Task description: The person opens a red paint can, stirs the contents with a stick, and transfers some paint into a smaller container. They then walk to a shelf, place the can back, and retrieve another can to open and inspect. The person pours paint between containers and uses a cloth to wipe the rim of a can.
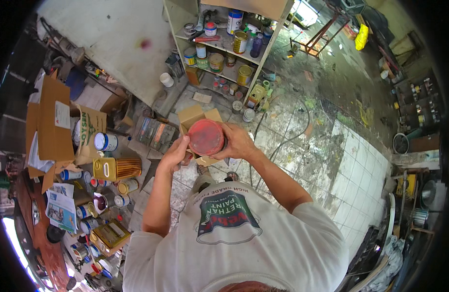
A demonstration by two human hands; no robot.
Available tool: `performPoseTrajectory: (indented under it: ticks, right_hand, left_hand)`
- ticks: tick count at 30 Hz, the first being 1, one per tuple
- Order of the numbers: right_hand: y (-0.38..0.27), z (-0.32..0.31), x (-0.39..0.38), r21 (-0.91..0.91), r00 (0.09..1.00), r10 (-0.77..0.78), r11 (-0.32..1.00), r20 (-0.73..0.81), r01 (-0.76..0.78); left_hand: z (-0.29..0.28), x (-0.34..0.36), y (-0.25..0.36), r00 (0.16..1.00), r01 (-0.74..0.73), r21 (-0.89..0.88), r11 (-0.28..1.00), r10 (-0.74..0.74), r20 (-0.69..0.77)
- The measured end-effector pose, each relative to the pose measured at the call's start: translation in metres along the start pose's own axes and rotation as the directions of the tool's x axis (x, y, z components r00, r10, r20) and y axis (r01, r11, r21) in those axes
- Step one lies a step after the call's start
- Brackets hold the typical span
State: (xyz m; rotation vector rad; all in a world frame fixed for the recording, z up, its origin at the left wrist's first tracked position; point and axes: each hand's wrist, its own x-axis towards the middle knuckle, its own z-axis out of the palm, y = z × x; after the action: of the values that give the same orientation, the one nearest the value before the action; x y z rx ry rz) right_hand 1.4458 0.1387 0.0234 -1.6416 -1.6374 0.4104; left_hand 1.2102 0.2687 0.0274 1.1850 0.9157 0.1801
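Between my two hands is a round can [206, 137] with a worn red lid facing up. My left hand [174, 155] grips its left side, the thumb lying along the lid's edge. My right hand [238, 141] wraps round the right side, and its fingertips are hidden behind the can. Below, partly covered by the can, an opened cardboard box [190, 116] shows its raised flaps. The can's side wall is mostly out of sight.
Ahead stands a shelf [224, 47] loaded with paint cans and bottles. To the left are a large cardboard carton [51, 124], a yellow rectangular tin [104, 169] and many cans. A thin hose [283, 141] curves over the tiled floor [351, 180] at right.
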Motion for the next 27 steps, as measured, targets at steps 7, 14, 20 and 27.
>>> performPoseTrajectory:
  ticks: [7, 14, 20, 27]
  right_hand:
    - [0.016, 0.021, 0.073, -0.140, 0.966, 0.115, 0.987, 0.230, -0.084]
    - [0.038, 0.043, 0.086, 0.346, 0.845, 0.483, 0.771, 0.230, -0.535]
    - [0.070, 0.064, 0.111, 0.564, 0.681, 0.731, 0.547, 0.037, -0.618]
    - [0.129, 0.045, 0.174, 0.353, 0.872, 0.468, 0.847, -0.140, -0.398]
  left_hand:
    - [-0.043, 0.062, 0.000, 0.984, 0.000, -0.325, 0.946, 0.058, 0.170]
    - [-0.041, 0.140, -0.031, 0.969, -0.232, -0.370, 0.900, 0.182, -0.164]
    - [-0.021, 0.184, -0.033, 0.911, -0.392, -0.239, 0.888, 0.339, -0.235]
    - [-0.005, 0.251, -0.022, 0.869, -0.446, -0.311, 0.839, 0.322, -0.376]
